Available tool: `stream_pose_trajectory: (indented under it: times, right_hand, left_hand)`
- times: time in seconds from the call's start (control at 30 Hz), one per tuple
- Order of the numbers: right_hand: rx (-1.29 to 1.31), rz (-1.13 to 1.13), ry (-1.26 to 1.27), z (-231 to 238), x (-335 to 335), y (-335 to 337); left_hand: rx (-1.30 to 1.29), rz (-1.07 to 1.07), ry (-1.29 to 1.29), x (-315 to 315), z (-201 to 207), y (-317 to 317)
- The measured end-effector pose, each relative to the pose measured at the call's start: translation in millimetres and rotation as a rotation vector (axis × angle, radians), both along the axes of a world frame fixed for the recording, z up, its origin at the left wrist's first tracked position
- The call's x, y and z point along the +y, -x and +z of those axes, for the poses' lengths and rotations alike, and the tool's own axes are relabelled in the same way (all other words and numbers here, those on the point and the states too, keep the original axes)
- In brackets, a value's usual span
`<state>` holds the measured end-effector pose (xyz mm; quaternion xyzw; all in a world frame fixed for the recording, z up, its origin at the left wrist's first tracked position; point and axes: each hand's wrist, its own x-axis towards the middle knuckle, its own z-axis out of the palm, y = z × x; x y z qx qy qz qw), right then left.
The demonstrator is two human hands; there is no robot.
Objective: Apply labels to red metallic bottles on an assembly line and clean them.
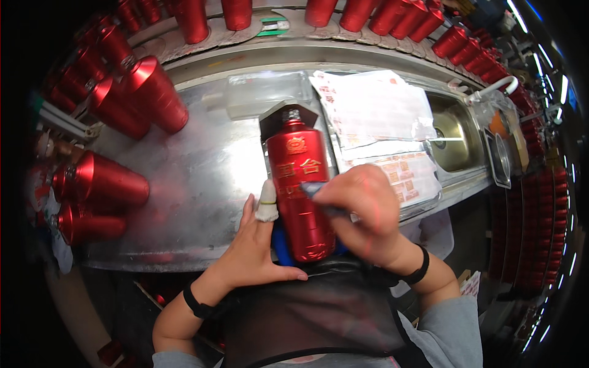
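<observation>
A red metallic bottle [300, 214] with gold lettering lies on its back in front of me, its neck pointing away. Under its neck is a dark angular rest [270, 124], and some blue material [282, 246] shows beneath its lower end. My left hand [250, 245] is spread along the bottle's left side, thumb out by its base. A white finger cot [267, 201] covers one fingertip, which meets the bottle's edge. Over the bottle's middle, my right hand [366, 205] pinches a small grey-blue piece [311, 188] against the lettering; its exact kind is unclear.
Printed label sheets [371, 110] lie right of the bottle, beside a sink [454, 138] with a white faucet [494, 89]. A clear plastic tray [261, 92] sits behind. More red bottles [153, 95] stand left, and others line a conveyor [245, 42] at the back.
</observation>
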<state>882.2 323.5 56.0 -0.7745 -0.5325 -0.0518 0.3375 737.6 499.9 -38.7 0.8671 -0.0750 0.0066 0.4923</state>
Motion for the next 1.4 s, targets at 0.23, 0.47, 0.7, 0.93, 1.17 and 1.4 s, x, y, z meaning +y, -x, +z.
stream_pose_trajectory:
  times: [0.23, 0.47, 0.7, 0.93, 1.17, 1.4]
  right_hand:
    - [0.148, 0.065, -0.131, -1, -8, 2]
    - [0.177, 0.077, -0.117, -6, -17, -1]
    - [0.648, -0.208, 0.101, 5, -59, -22]
    - [0.442, -0.908, 0.416, -52, -176, -116]
    - [-0.015, -1.082, 0.633, -56, -210, -137]
    - [0.105, -1.046, 0.564, -66, -235, -158]
  left_hand:
    - [-0.163, 0.213, -0.032, -21, 5, -1]
    - [-0.197, 0.163, -0.148, -17, 16, -7]
    - [-0.126, 0.13, -0.13, -12, 24, -12]
    - [-0.02, 0.128, 0.045, -16, 8, -8]
    - [-0.045, 0.101, 0.047, -15, 5, -10]
    - [-0.001, 0.152, 0.223, -12, -5, -3]
